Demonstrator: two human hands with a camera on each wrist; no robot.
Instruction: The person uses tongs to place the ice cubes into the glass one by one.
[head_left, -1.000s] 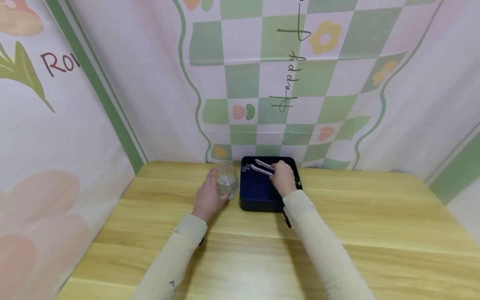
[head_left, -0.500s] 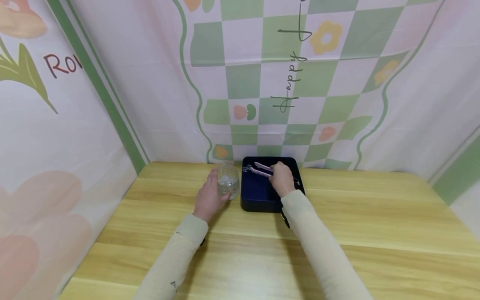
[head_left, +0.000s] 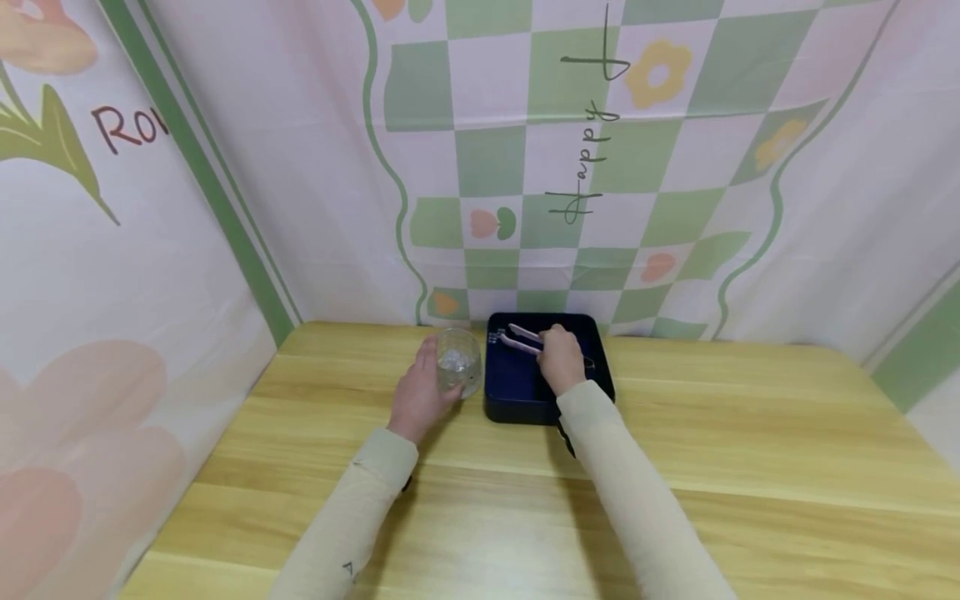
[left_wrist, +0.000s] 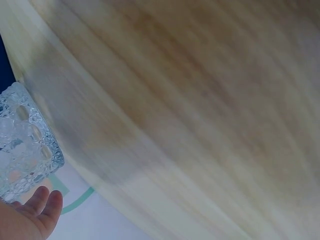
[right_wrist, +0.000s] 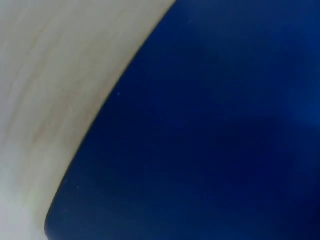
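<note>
In the head view my left hand (head_left: 423, 392) holds a clear glass (head_left: 459, 363) from its left side, thumb in front and fingers behind. Clear, ice-like pieces show inside the glass. The left wrist view has the textured glass (left_wrist: 27, 137) at its left edge, with fingertips (left_wrist: 52, 207) beside it. Over the dark blue tray (head_left: 525, 410), my right hand (head_left: 562, 358) grips pale pink tongs (head_left: 525, 340). The tongs' arms are spread, their tips at a small cluster of clear pieces (head_left: 495, 335) in the tray's far left corner.
The tray stands close to the right of the glass, near the table's back edge. Behind the wooden table (head_left: 480, 517) hangs a printed curtain (head_left: 495, 158) with green checks. The tray's blue side (right_wrist: 190, 130) fills most of the right wrist view.
My right hand and the tongs have moved slightly left over the tray, bringing the tips closer to the clear pieces. My left hand keeps its hold on the glass; the head view has shifted a little.
</note>
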